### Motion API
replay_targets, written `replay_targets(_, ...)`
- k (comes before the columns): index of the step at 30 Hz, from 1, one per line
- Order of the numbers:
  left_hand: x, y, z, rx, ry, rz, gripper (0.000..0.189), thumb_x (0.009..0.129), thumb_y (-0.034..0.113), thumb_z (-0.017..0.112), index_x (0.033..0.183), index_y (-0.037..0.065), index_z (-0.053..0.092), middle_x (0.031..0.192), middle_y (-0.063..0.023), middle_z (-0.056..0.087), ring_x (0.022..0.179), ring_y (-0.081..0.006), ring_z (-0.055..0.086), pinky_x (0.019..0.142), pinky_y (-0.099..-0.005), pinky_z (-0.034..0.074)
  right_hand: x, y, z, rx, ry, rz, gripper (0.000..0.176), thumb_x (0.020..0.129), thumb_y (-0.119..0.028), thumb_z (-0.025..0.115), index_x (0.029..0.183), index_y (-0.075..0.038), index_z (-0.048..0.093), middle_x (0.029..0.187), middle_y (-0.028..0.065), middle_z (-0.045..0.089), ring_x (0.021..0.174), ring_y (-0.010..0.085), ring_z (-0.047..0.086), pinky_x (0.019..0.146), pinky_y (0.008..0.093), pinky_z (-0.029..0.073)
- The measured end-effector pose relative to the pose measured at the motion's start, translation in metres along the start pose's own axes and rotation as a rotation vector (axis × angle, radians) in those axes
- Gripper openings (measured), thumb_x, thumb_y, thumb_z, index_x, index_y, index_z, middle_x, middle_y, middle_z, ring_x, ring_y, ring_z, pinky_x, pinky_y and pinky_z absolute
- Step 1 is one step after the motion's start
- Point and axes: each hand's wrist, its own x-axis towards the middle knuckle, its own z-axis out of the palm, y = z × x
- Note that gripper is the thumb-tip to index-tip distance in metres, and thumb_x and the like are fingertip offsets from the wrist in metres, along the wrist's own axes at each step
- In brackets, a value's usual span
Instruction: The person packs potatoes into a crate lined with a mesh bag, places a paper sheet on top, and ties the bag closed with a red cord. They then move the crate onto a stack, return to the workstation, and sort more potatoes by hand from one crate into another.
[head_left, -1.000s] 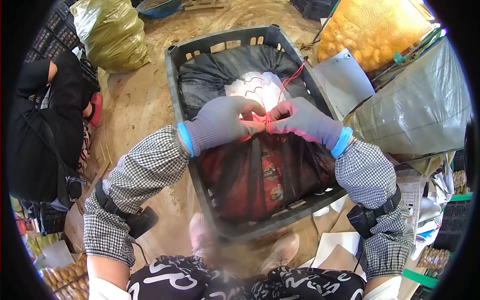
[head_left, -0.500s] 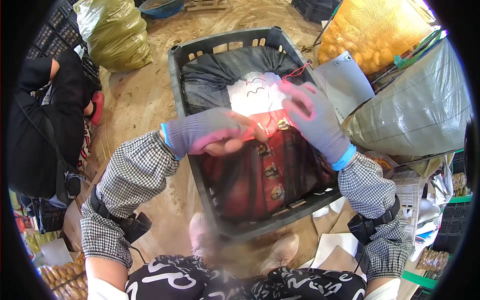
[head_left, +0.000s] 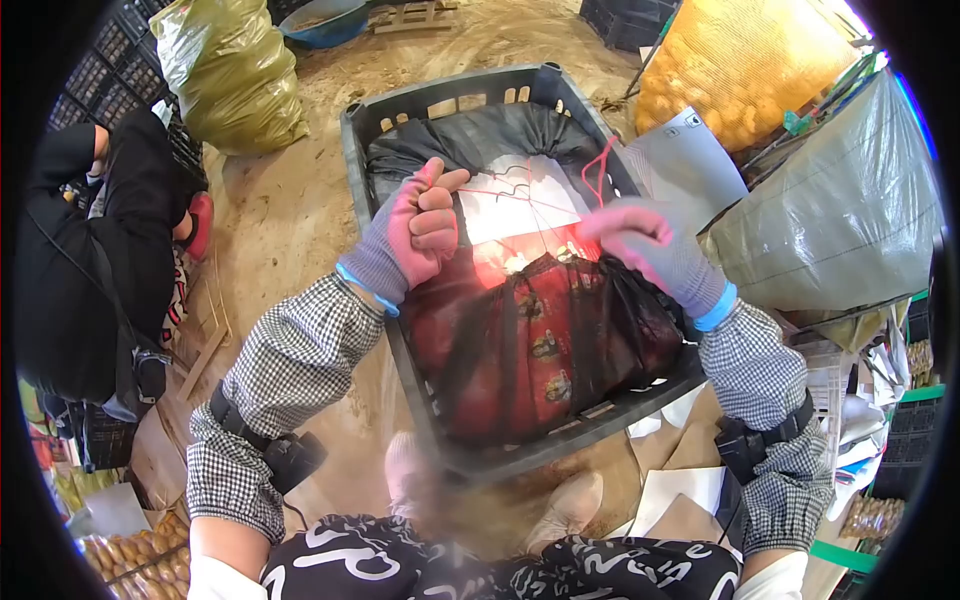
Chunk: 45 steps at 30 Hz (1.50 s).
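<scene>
A black plastic crate (head_left: pixel 440 445) holds dark mesh netting (head_left: pixel 425 145) drawn over a red printed package (head_left: pixel 540 340), with a bright white patch (head_left: pixel 520 205) at the opening. Above the crate's left side, my left hand (head_left: pixel 425 225) is closed in a pinch on a thin red string (head_left: pixel 605 170). The string runs across the white patch to my right hand (head_left: pixel 645 240), whose fingers are curled and slightly blurred at the crate's right side. A loop of the string stands up near the right rim, and a thin line goes down to the netting's gathered edge.
Another person in dark clothes (head_left: pixel 80 260) sits at the left. A yellow-green sack (head_left: pixel 235 80) and a blue basin (head_left: pixel 325 22) are at the back left. An orange net sack (head_left: pixel 750 65), a grey-green sack (head_left: pixel 830 220) and cardboard (head_left: pixel 690 165) lie along the right.
My left hand has risen and turned upright, closing on the string. My right hand has moved down and right. The string is now stretched between them.
</scene>
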Motion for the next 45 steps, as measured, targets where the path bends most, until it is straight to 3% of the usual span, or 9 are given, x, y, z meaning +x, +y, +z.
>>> replay_targets(2, -0.002, -0.001, -0.002, 0.06, 0.109, 0.019, 0.038, 0.104, 0.034, 0.042, 0.126, 0.004, 0.046, 0.06, 0.0072, 0.033, 0.041, -0.0058, 0.028, 0.038, -0.023, 0.025, 0.0, -0.002, -0.006, -0.192, -0.16, 0.119, 0.02, 0.084, -0.002, 0.059, 0.1, -0.004, 0.072, 0.084, 0.0044, 0.064, 0.077, 0.0149, 0.06, 0.071, 0.0285, 0.047)
replay_targets(5, -0.006, -0.018, 0.015, 0.286, 0.261, 0.11, 0.026, 0.101, 0.036, 0.05, 0.105, 0.01, 0.054, 0.058, 0.0092, 0.035, 0.04, -0.0048, 0.028, 0.036, -0.0232, 0.021, 0.023, 0.042, -0.014, -0.79, 0.254, -0.006, 0.027, 0.083, -0.003, 0.062, 0.108, -0.006, 0.071, 0.092, 0.0073, 0.066, 0.09, 0.0171, 0.063, 0.077, 0.0299, 0.048)
replay_targets(12, 0.008, -0.07, 0.024, 1.307, 0.507, 0.401, 0.079, 0.092, 0.027, 0.066, 0.153, 0.007, 0.019, 0.065, 0.0005, 0.053, 0.055, -0.0115, 0.051, 0.05, -0.0247, 0.04, 0.085, 0.016, 0.058, 0.592, 0.43, 0.029, 0.031, 0.092, -0.02, 0.067, 0.114, 0.002, 0.066, 0.106, 0.0017, 0.066, 0.092, 0.0092, 0.059, 0.082, 0.024, 0.048)
replay_targets(19, 0.003, -0.054, 0.034, 2.277, 0.439, 0.426, 0.08, 0.086, 0.024, 0.068, 0.153, 0.026, 0.024, 0.07, -0.0087, 0.06, 0.066, -0.0247, 0.064, 0.064, -0.0356, 0.051, 0.056, -0.001, 0.046, 0.499, -0.123, 0.31, 0.035, 0.086, -0.014, 0.074, 0.113, 0.006, 0.063, 0.105, 0.0119, 0.067, 0.09, 0.0185, 0.067, 0.08, 0.0322, 0.057)
replay_targets(25, 0.009, -0.052, 0.018, 2.241, -0.106, 0.682, 0.052, 0.085, 0.017, 0.067, 0.135, 0.02, 0.054, 0.088, -0.0106, 0.062, 0.077, -0.0268, 0.065, 0.074, -0.0333, 0.052, 0.057, -0.007, 0.037, 0.39, -0.369, 0.279, 0.021, 0.083, -0.008, 0.072, 0.101, 0.002, 0.066, 0.1, 0.0067, 0.066, 0.089, 0.0122, 0.061, 0.078, 0.0268, 0.05)
replay_targets(28, 0.003, -0.039, 0.02, 1.976, -0.177, 0.416, 0.042, 0.086, 0.008, 0.067, 0.127, 0.011, 0.061, 0.085, -0.0077, 0.062, 0.074, -0.0092, 0.06, 0.069, -0.0264, 0.051, 0.056, -0.009, 0.028, 0.214, -0.393, 0.375, 0.015, 0.085, -0.017, 0.073, 0.09, -0.004, 0.067, 0.086, -0.0038, 0.063, 0.079, 0.0041, 0.055, 0.072, 0.0208, 0.043)
replay_targets(34, 0.002, -0.039, 0.041, 2.058, -0.067, 0.23, 0.018, 0.085, 0.005, 0.067, 0.103, 0.004, 0.066, 0.095, -0.0078, 0.064, 0.076, -0.0091, 0.061, 0.07, -0.0262, 0.05, 0.053, -0.003, 0.03, 0.186, -0.49, 0.416, 0.018, 0.083, -0.019, 0.075, 0.089, -0.004, 0.066, 0.084, -0.0042, 0.062, 0.078, 0.004, 0.053, 0.07, 0.0221, 0.041)
replay_targets(42, -0.028, -0.009, 0.035, 2.443, 0.315, 0.627, 0.011, 0.081, 0.009, 0.068, 0.09, 0.006, 0.064, 0.111, -0.0097, 0.061, 0.091, -0.025, 0.064, 0.076, -0.0326, 0.051, 0.021, -0.003, 0.025, -0.079, -0.149, 0.412, 0.019, 0.083, -0.02, 0.073, 0.083, -0.002, 0.065, 0.09, 0.0029, 0.065, 0.08, 0.0111, 0.058, 0.076, 0.0272, 0.046)
replay_targets(45, -0.046, 0.009, 0.034, 2.574, 0.434, 0.449, 0.011, 0.081, 0.009, 0.065, 0.091, 0.005, 0.065, 0.116, -0.0128, 0.059, 0.098, -0.0283, 0.063, 0.083, -0.0359, 0.05, -0.014, 0.002, 0.022, -0.636, 0.013, -0.182, 0.018, 0.08, -0.018, 0.073, 0.088, -0.004, 0.067, 0.101, 0.009, 0.064, 0.089, 0.0222, 0.061, 0.08, 0.0346, 0.047)
